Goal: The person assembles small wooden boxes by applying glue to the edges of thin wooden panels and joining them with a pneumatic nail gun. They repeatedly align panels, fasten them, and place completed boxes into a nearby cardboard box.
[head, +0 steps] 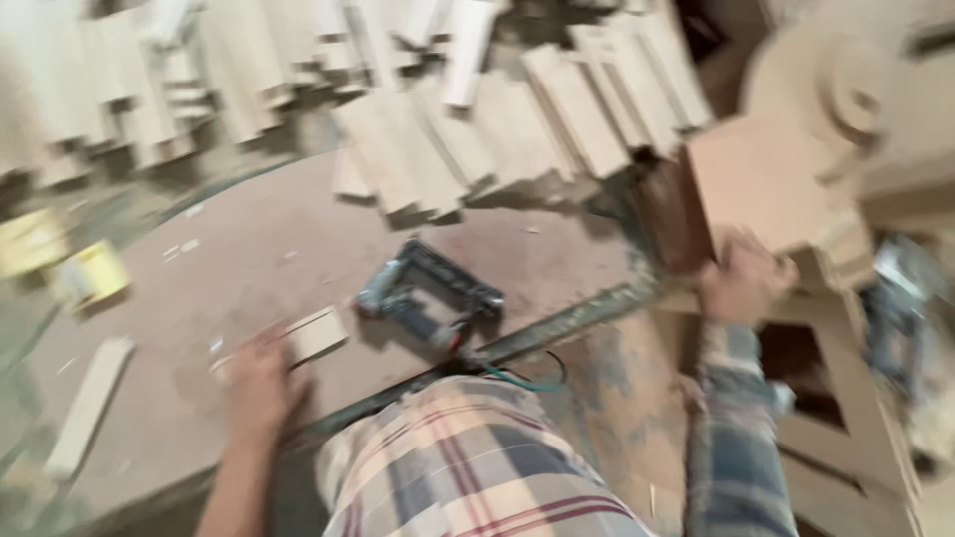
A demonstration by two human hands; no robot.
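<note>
In the head view, which is blurred by motion, the left hand [261, 383] is seen laid on a small flat wooden piece [313, 336] near the front edge of the worktop [249, 249]; whether its fingers are closed round the piece or merely pressed on it cannot be told. The piece is lain flat, seemingly so that it is kept steady under the palm. Just beside it, toward the middle of the worktop, a dark nail gun [430, 293] is rested on its side, within easy reach. The right hand [741, 278] is clenched on the edge of a carved wooden furniture part [786, 169] standing off the worktop's right edge, apparently to hold it upright. Stacks of cut wooden slats [477, 129] are piled along the far edge. A yellow box [90, 276] is set at the left edge.
</note>
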